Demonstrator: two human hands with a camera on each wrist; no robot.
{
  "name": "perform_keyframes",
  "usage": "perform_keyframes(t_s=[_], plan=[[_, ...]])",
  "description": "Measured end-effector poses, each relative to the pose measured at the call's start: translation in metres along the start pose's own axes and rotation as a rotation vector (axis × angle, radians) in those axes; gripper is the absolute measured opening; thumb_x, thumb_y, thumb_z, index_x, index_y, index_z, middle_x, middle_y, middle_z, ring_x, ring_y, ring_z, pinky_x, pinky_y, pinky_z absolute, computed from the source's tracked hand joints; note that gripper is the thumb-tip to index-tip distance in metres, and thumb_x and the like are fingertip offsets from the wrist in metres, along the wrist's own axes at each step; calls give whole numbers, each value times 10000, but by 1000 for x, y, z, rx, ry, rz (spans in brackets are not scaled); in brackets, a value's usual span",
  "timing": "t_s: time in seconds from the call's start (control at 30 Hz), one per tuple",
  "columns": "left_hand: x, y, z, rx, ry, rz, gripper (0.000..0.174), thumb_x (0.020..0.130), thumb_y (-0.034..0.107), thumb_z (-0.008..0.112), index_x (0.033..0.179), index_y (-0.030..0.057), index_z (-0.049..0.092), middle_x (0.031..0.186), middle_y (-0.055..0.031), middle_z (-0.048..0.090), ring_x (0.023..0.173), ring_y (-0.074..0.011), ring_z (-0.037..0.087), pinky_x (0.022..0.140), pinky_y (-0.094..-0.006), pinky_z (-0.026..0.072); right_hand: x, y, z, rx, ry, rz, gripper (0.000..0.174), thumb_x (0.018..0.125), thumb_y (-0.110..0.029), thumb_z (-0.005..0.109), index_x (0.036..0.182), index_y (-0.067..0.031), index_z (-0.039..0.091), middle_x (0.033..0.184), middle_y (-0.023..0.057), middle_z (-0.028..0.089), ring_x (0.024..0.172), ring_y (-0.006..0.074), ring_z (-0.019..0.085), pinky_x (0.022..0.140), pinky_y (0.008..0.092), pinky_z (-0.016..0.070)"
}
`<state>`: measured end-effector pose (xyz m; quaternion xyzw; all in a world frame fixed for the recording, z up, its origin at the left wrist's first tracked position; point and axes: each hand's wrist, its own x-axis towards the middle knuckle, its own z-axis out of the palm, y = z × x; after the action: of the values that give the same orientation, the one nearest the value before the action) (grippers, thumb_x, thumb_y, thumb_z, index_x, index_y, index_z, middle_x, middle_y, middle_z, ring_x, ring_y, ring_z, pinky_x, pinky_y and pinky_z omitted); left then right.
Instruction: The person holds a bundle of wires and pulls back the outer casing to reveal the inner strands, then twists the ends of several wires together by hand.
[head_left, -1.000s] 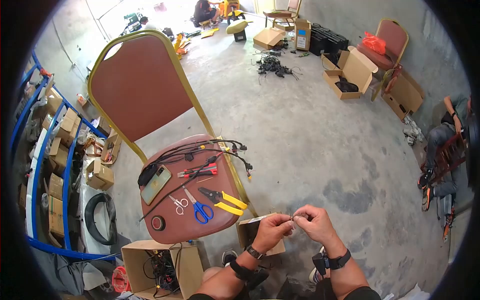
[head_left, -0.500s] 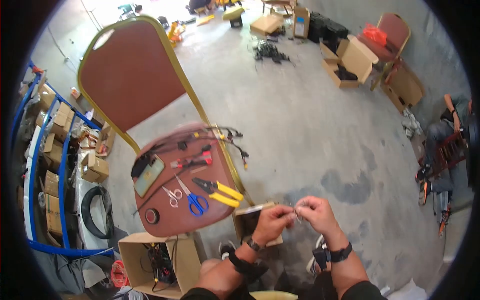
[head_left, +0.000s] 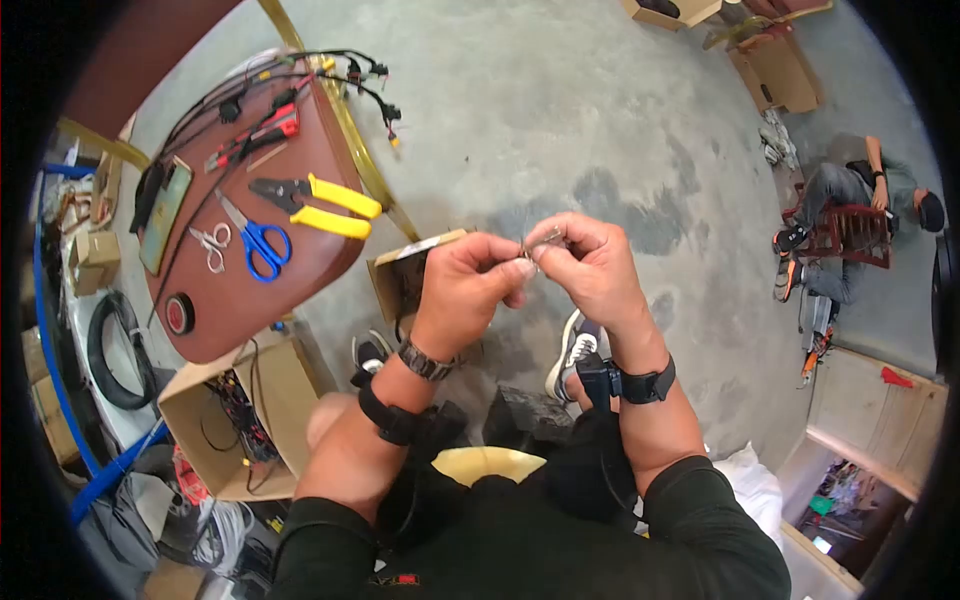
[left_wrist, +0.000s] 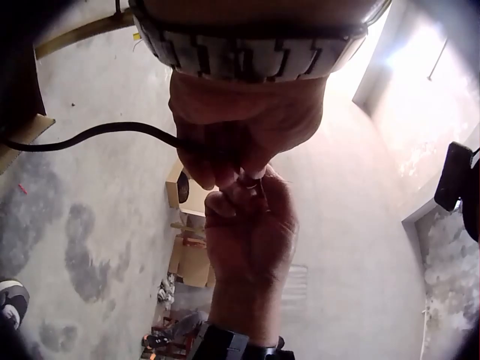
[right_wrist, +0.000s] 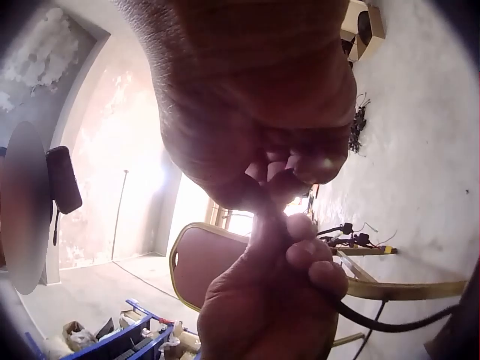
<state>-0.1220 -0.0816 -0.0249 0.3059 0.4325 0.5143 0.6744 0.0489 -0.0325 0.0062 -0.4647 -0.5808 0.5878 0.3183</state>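
Observation:
In the head view the left hand (head_left: pixel 463 290) and the right hand (head_left: pixel 592 268) meet fingertip to fingertip above the floor. Both pinch a small, thin wire-like piece (head_left: pixel 545 238), too small to make out fully. A black cable (left_wrist: pixel 112 127) runs into the curled fingers of the left hand (left_wrist: pixel 244 120) in the left wrist view; the right hand (left_wrist: pixel 251 240) touches those fingers. The right wrist view shows the same cable (right_wrist: pixel 397 327) leaving the left hand (right_wrist: pixel 266 307), under the right hand (right_wrist: pixel 255 97).
A red chair seat (head_left: pixel 225 310) at the left holds yellow-handled pliers (head_left: pixel 335 208), blue scissors (head_left: pixel 265 250), small scissors (head_left: pixel 212 245), a phone (head_left: pixel 166 215), tape (head_left: pixel 179 313) and black harnesses. Below stands an open box (head_left: pixel 290 400) of cables. A seated person (head_left: pixel 850 190) is at the right.
The head view has tilted down, so the chair and floor items sit higher and further left. Both hands stay together, their fingertips pinching the small piece throughout.

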Motion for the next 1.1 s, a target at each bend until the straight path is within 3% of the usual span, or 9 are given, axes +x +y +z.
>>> perform_keyframes(t_s=[0.47, 0.57, 1.1], plan=[[-1, 2, 2, 44, 59, 57, 93, 859, 18, 706, 939, -22, 677, 779, -47, 679, 634, -87, 618, 564, -228, 503, 1, -3, 5, 39, 61, 33, 68, 883, -40, 647, 927, -17, 694, 744, -52, 604, 666, 13, 498, 573, 191, 392], [0, 1, 3, 51, 74, 68, 136, 851, 79, 718, 901, -39, 672, 781, -50, 684, 625, -82, 613, 548, -230, 505, 1, -2, 5, 30, 62, 28, 66, 884, -38, 644, 922, -17, 694, 743, -53, 601, 665, 13, 496, 573, 191, 392], [2, 8, -2, 23, 15, -55, 124, 871, 67, 702, 941, -34, 682, 774, -64, 684, 584, -110, 619, 511, -247, 506, 3, -3, 6, 42, 53, 18, 77, 884, -7, 614, 928, -7, 677, 775, -33, 623, 690, 29, 533, 603, 203, 438]])
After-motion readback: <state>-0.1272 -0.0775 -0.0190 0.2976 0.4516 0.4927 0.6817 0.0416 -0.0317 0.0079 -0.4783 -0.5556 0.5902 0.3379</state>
